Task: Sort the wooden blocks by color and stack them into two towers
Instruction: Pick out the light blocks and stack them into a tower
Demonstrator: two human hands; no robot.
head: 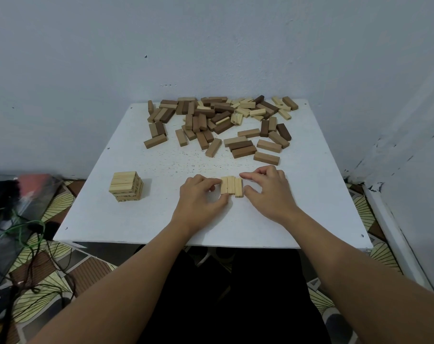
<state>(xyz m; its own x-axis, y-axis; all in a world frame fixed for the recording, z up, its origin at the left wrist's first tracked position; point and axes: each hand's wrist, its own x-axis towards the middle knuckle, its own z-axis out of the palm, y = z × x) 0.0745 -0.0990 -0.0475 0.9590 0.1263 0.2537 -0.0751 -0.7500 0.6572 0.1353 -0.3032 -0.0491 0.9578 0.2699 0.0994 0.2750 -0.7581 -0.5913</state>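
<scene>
Our left hand (201, 194) and right hand (268, 189) press three pale blocks (232, 186) together on the desk (310, 194). Curled fingers (250, 175) pinch the row's sides. A pale tower (126, 186) stands left.

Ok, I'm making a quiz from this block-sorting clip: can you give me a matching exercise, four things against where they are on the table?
Things:
1. light block tower
2. row of three light blocks
3. mixed pile of loose blocks
4. right hand

Places:
A. far side of the white table, near the wall
B. between the two hands
C. near left part of the table, standing alone
D. just right of the three-block row

Pairs: 1-C, 2-B, 3-A, 4-D
</scene>
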